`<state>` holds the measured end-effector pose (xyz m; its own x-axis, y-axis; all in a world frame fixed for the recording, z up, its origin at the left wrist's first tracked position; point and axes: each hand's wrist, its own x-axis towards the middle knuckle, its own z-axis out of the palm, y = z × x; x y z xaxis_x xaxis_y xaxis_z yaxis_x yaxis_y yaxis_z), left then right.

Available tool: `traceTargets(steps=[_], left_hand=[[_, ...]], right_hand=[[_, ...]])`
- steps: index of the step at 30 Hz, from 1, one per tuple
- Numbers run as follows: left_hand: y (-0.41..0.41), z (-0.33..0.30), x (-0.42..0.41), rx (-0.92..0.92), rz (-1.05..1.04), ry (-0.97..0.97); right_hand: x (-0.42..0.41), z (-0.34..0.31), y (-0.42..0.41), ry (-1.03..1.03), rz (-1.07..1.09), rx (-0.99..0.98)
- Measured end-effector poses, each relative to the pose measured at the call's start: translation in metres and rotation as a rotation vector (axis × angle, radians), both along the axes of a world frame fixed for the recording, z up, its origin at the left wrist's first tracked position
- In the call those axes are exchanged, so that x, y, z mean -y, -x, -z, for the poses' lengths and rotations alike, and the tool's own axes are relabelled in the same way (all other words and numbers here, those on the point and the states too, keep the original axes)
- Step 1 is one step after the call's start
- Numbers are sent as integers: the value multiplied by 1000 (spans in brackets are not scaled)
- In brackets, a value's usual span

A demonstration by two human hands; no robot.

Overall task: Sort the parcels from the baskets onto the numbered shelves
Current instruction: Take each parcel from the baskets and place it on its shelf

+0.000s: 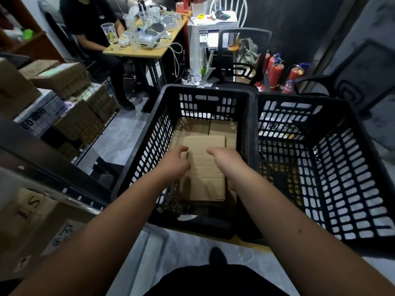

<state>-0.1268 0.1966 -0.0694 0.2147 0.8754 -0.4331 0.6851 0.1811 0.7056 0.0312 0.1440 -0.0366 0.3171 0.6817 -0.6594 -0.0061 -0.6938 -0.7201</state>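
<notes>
Both hands reached down into the left black basket (205,97). The left hand (174,163) and the right hand (226,159) hung just above a flat cardboard parcel (203,167) with fingers loosely curled and holding nothing. The parcel lay on other cardboard boxes (222,128) in the basket. A second black basket (320,167) stood touching it on the right.

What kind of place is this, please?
Probably a small parcel sorting room or stockroom: cardboard parcels lie in black plastic baskets, more boxes fill wire shelving on the left, and fire extinguishers stand behind.
</notes>
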Motion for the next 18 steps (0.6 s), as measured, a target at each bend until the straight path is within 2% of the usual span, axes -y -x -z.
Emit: traceTargets(steps=[5,8,12,18], left_hand=[[1,20,4,150,-69,74],[7,24,7,181,-158,195],[11,27,12,217,-161,354],[13,10,5,397,-257,191]], right_hand=[[5,12,-7,62,24,-26],[8,20,-5,52,78,-78],[8,36,-3,48,115,-98],[-1,13,0,-138,229,-138]])
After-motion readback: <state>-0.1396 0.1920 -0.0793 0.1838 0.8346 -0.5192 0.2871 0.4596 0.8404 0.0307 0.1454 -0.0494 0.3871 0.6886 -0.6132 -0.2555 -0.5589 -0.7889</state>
